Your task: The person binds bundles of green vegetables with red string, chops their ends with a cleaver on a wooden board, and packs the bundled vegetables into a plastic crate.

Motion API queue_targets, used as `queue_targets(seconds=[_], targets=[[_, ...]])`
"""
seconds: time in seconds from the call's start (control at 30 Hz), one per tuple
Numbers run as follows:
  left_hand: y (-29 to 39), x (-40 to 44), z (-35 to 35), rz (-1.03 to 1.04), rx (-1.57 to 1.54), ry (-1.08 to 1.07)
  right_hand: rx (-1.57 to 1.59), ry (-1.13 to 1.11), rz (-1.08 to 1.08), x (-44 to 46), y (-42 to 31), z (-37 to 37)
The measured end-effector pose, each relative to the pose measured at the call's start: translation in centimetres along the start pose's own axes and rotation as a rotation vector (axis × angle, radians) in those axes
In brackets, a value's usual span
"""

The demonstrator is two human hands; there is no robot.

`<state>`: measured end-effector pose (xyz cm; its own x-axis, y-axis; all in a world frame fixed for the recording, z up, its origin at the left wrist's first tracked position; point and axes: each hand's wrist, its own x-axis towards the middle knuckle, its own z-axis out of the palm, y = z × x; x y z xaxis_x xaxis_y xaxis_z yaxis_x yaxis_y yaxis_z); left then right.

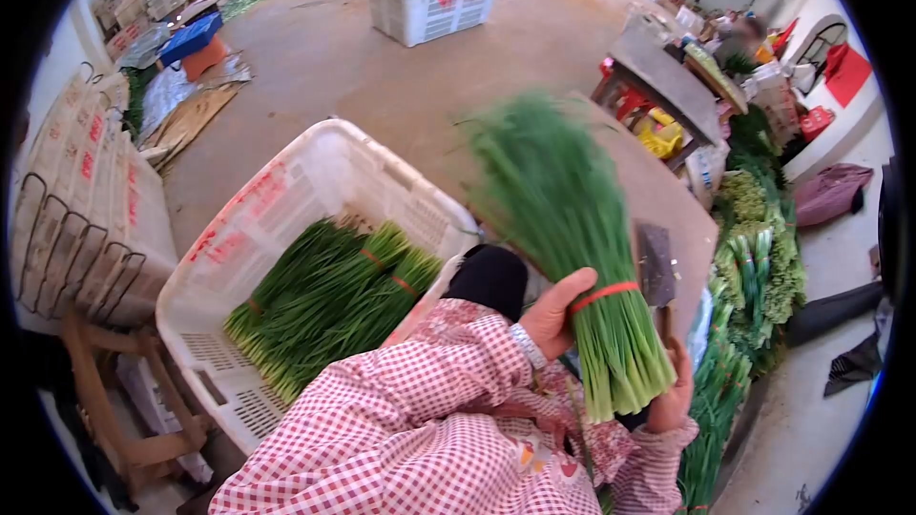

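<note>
A thick bunch of garlic chives (611, 334), tied with a red band, is held up in front of my body. Its leafy tops point away from me and are blurred; the pale cut ends face me. My left hand (558, 315) grips the bunch beside the band, thumb on top. Against the right side of the stalk ends is my right hand (676, 386), its fingers curled and partly hidden behind them. Just right of the bunch, a dark rectangular blade, seemingly a cleaver (656, 262), lies on the brown board (682, 215).
To my left, a white plastic crate (215, 272) holds several banded chive bunches (329, 296). Beyond it are a wooden stool (134, 420) and a stacked crate (105, 191). More bundled greens (754, 267) line the right side. A grey table (668, 72) and a covered crate (429, 10) stand farther off.
</note>
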<state>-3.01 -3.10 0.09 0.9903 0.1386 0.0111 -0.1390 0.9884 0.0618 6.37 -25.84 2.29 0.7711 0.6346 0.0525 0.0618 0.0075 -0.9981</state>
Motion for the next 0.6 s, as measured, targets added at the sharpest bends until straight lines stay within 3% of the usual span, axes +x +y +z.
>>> queue_targets(seconds=[0.07, 0.1, 0.17, 0.23, 0.3, 0.37, 0.53, 0.6], targets=[[-0.4, 0.0, 1.3, 0.087, -0.056, -0.092, -0.110, 0.048, -0.066, 1.0, 2.4, 0.0], [-0.7, -0.2, 2.3, 0.104, -0.081, -0.140, -0.160, -0.099, -0.036, 0.8, 4.2, 0.1], [-2.2, -0.7, 1.8, 0.065, -0.086, -0.169, 0.122, -0.416, 0.027, 1.3, 4.1, 4.7], [-3.8, -2.2, 2.9, 0.037, -0.067, -0.120, -0.342, -0.452, -0.050, 1.9, 6.9, 4.0], [-4.4, -3.4, 4.5, 0.047, -0.032, 0.004, 0.168, -0.440, -0.089, 2.1, 6.7, 6.2], [-4.0, -4.3, 4.7, -0.089, -0.053, 0.247, 0.674, -0.406, -0.130, 2.7, 6.1, 8.3], [-3.3, -4.2, 1.0, -0.235, -0.019, 0.444, 0.869, -0.101, 0.094, 5.1, 7.5, 8.8], [-2.3, -5.2, 1.6, -0.369, 0.195, 0.410, 0.993, -0.142, 0.054, 4.8, 6.7, 9.6]])
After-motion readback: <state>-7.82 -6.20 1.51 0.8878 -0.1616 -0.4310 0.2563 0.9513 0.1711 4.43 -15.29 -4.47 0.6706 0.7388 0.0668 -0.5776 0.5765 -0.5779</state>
